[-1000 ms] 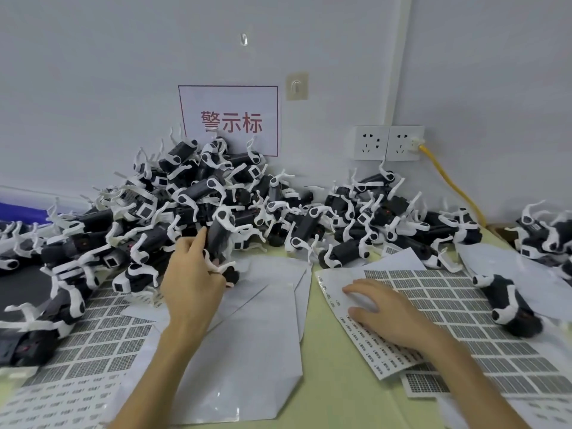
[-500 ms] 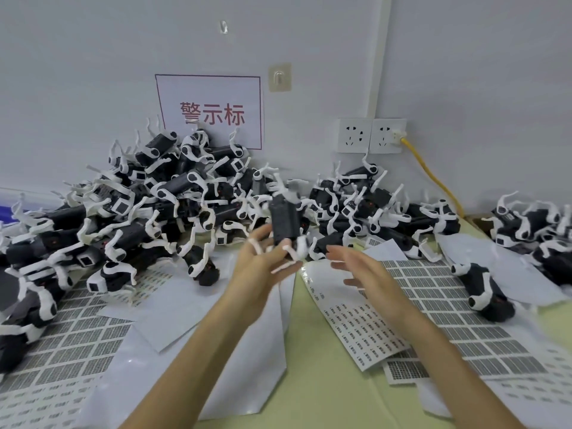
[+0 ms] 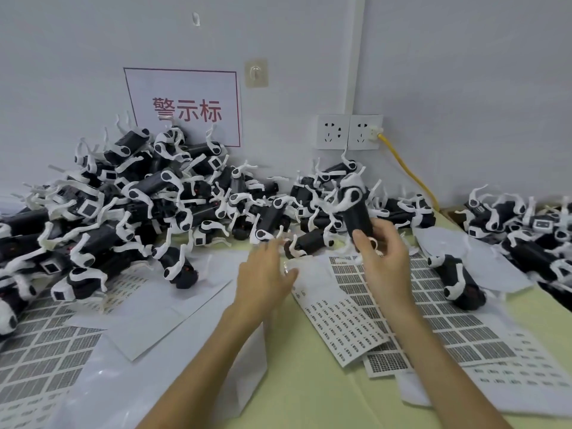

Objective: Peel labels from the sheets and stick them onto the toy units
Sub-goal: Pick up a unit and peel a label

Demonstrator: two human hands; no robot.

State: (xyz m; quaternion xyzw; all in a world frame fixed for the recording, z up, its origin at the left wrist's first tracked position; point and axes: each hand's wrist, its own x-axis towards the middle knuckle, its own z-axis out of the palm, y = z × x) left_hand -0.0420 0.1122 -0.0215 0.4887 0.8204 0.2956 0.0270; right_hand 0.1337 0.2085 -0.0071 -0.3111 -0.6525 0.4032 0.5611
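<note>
My right hand (image 3: 385, 261) grips a black toy unit with white legs (image 3: 356, 209), held upright above the label sheets. My left hand (image 3: 266, 274) hovers just left of it with fingers spread and relaxed, holding nothing. Under both hands lies a sheet of small printed labels (image 3: 343, 320), overlapping a sheet of larger grey labels (image 3: 448, 329). A big heap of the same black-and-white toy units (image 3: 139, 205) fills the back left of the table.
One toy unit (image 3: 458, 280) lies alone on the sheets at the right, with another pile (image 3: 526, 230) at the far right. Blank white backing sheets (image 3: 161, 311) and more label sheets (image 3: 37, 360) cover the left. A yellow cable (image 3: 408, 174) runs from the wall sockets (image 3: 349, 131).
The toy unit passed from my left hand to my right hand and moved rightward. My left hand let go and now hovers open beside it.
</note>
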